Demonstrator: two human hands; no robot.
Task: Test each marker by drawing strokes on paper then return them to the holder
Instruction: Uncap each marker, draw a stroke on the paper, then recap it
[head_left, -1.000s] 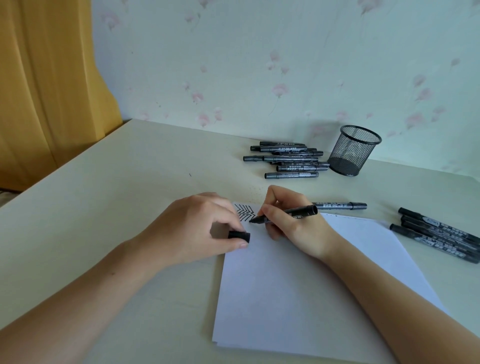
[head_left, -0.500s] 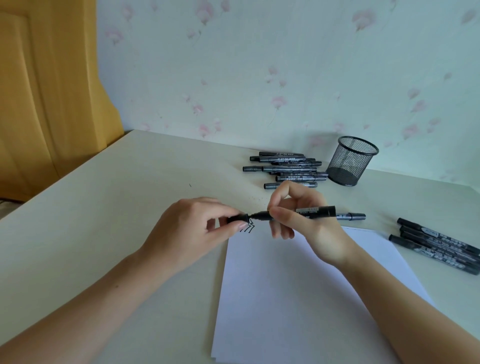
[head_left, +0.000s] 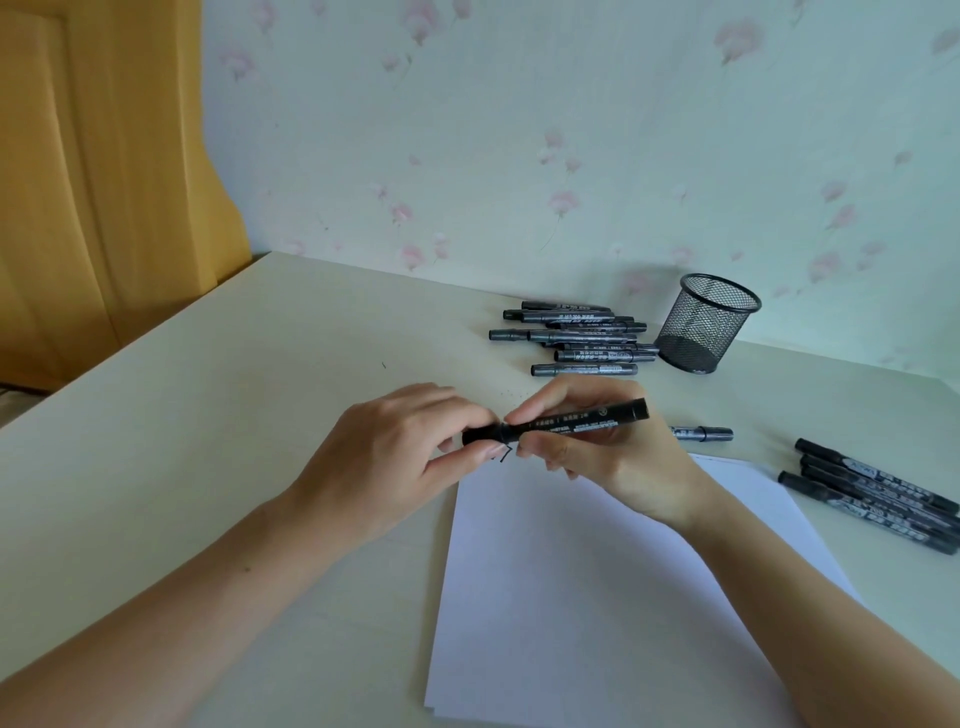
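A black marker (head_left: 582, 420) is held level above the top edge of the white paper (head_left: 587, 587). My right hand (head_left: 613, 457) grips its barrel. My left hand (head_left: 395, 457) pinches the black cap (head_left: 480, 434), which sits on the marker's tip end. Only a scrap of the drawn black strokes (head_left: 505, 453) shows below the fingers; the rest is hidden by my hands. The black mesh holder (head_left: 704, 322) stands upright at the back, with no markers in it.
A pile of several markers (head_left: 574, 338) lies left of the holder. One marker (head_left: 701, 433) lies behind my right hand. Several more markers (head_left: 878, 493) lie at the right edge. A yellow curtain (head_left: 104, 182) hangs at the left.
My right hand lifted the marker off the paper after drawing. My left hand brought the cap to the tip and it now sits on the marker. The view tilted up.
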